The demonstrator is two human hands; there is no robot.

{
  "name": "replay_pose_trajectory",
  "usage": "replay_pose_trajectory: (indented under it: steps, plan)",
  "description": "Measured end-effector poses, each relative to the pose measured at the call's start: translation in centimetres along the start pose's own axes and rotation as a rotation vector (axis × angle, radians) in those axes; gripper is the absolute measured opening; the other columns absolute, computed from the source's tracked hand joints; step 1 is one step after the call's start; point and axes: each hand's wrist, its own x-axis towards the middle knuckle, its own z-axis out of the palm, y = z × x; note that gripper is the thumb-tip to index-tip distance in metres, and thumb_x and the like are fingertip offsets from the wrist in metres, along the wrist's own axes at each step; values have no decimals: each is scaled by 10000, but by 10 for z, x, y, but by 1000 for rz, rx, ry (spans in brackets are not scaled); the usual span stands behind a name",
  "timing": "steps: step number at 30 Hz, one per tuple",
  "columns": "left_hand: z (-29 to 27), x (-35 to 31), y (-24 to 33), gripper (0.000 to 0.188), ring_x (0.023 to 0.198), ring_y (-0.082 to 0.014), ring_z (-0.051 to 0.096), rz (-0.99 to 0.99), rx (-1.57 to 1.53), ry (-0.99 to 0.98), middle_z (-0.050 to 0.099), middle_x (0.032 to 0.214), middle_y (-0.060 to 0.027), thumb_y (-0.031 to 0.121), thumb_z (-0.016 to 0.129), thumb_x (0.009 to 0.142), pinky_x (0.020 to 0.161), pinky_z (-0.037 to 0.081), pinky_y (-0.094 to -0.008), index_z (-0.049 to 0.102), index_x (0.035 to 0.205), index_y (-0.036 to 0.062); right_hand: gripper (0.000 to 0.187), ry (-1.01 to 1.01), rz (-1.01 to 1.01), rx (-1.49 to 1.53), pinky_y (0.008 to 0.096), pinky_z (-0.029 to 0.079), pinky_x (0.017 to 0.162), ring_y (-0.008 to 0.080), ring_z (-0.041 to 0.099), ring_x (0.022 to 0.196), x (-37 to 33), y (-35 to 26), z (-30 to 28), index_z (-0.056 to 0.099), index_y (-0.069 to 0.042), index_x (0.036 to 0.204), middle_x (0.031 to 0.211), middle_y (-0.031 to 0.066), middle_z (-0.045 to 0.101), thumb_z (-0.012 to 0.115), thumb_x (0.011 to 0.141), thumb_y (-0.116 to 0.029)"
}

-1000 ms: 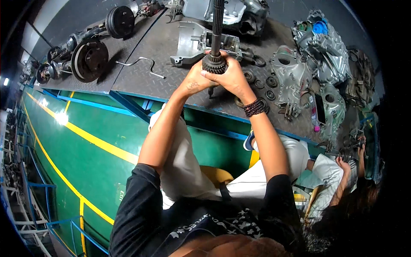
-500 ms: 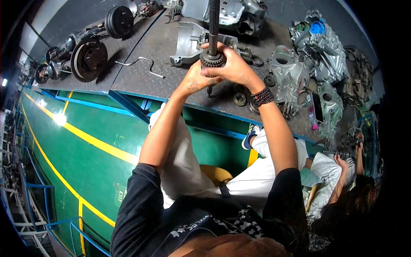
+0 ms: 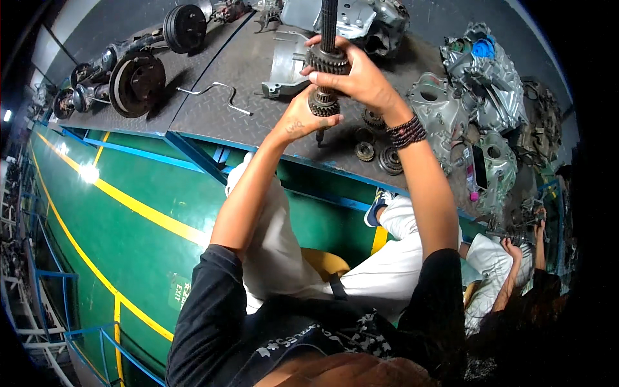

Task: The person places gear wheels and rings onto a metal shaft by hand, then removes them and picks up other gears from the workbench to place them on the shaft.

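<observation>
floor [image 3: 129,258]: glossy green, yellow lines [image 3: 155,220] bowing toward the left rim. pale lettered patch [image 3: 179,291] lower left; white glare [image 3: 89,173] near the upper line. worktop [image 3: 200,120]: dark tread-plate surface, straight seam [image 3: 220,57] dividing 2 sections, blue metal frame [image 3: 193,156] beneath. dark grey wall [image 3: 445,19] behind. blue railings [image 3: 55,275] far left. small white light [image 3: 7,116] at left edge. yellowish seat [image 3: 322,261] low centre, partly hidden.

Left hand [image 3: 300,115] curled low, right hand [image 3: 364,80] curled above it, forearms [image 3: 248,187] stretched forward
</observation>
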Motion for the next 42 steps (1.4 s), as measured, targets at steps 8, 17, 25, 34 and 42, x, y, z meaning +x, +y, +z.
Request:
replay_pose_trajectory:
  steps: [8,17,25,34,42]
  plan:
    - [0,0,5,609,908,-144,604,-46,89,43,658,956,-52,330,938,687,869,523,-326,591,1085,27,520,-136,-7,-338,357,535,969,209,649,1069,47,-134,-34,604,6,1291,1155,83,677,820,893,-250]
    - [2,6,6,690,913,-162,642,-32,169,67,693,969,-89,382,941,671,883,535,-333,601,1129,-7,699,-207,178,-247,382,525,1045,258,635,1127,75,-177,-58,510,29,1461,1297,154,617,828,846,-76]
    - [13,15,3,541,876,-133,610,43,212,81,666,957,-23,264,919,723,830,539,-314,610,1099,27,408,16,130,2,295,609,880,197,696,905,105,-216,-100,619,60,1266,1026,142,704,740,878,24]
    - [-7,-5,4,543,851,-121,610,-84,155,83,664,925,-28,275,928,704,815,540,-305,605,1060,22,253,103,189,-52,319,530,947,184,648,1009,34,-91,-149,701,-56,1128,1159,81,668,757,882,-46]
    - [3,0,5,533,836,-111,622,-41,98,40,677,933,-18,252,923,727,797,544,-291,610,1096,27,521,122,453,-439,358,457,1078,236,584,1235,-92,153,-80,651,-83,1258,1327,114,629,812,764,-39]
